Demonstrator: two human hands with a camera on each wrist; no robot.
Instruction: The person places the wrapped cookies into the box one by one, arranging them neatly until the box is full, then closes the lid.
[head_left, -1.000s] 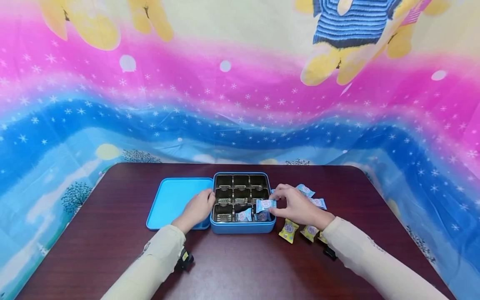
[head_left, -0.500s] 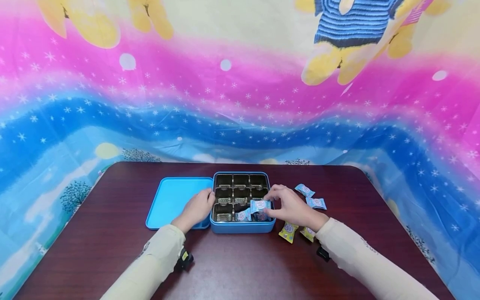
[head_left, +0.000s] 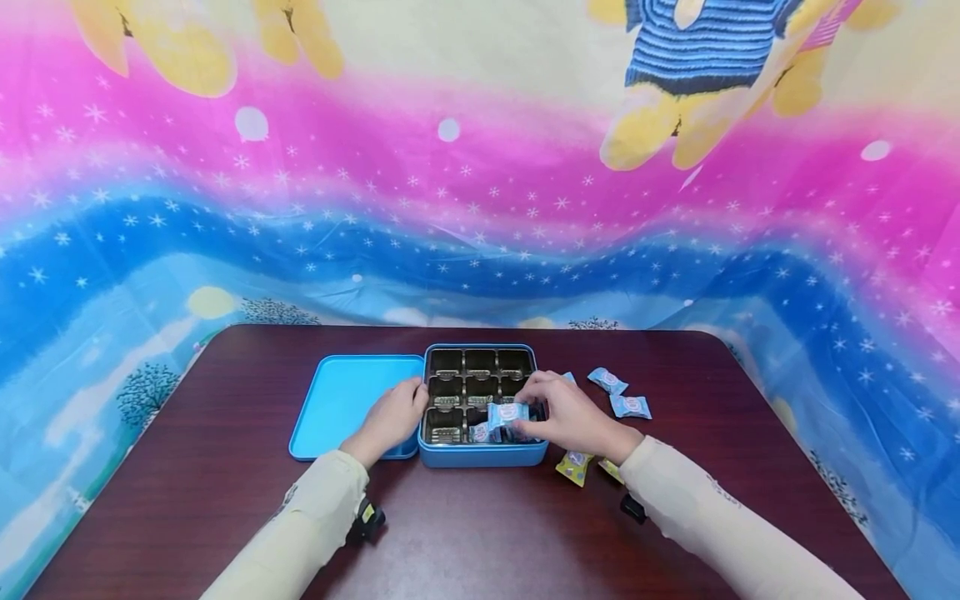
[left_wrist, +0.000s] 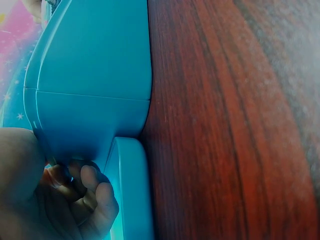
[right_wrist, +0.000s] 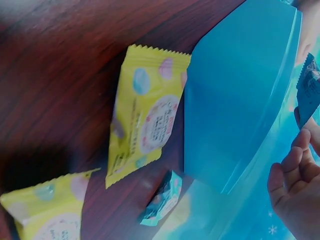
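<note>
My right hand [head_left: 577, 414] pinches a light-blue wrapped candy [head_left: 507, 413] between thumb and fingers, just above the front row of a blue box [head_left: 483, 456]. A black divided insert [head_left: 447, 387] splits the box into several compartments. Another blue candy [head_left: 479, 433] lies in the front middle compartment, partly covered by the held one; the front right compartment is mostly hidden. At the box's left side, my left hand [head_left: 390, 421] grips the rim with curled fingers, which the left wrist view shows against the blue wall [left_wrist: 95, 60].
The blue lid [head_left: 330, 408] lies left of the box, partly under my left hand. Right of the box are loose blue candies [head_left: 631, 407] and yellow candies [right_wrist: 147, 115], some hidden by my right arm. A printed cloth [head_left: 480, 208] hangs behind the brown table [head_left: 480, 533].
My right hand has carried the blue candy leftward, from above the front right compartment toward the front middle one. The left hand stays at the box's left rim.
</note>
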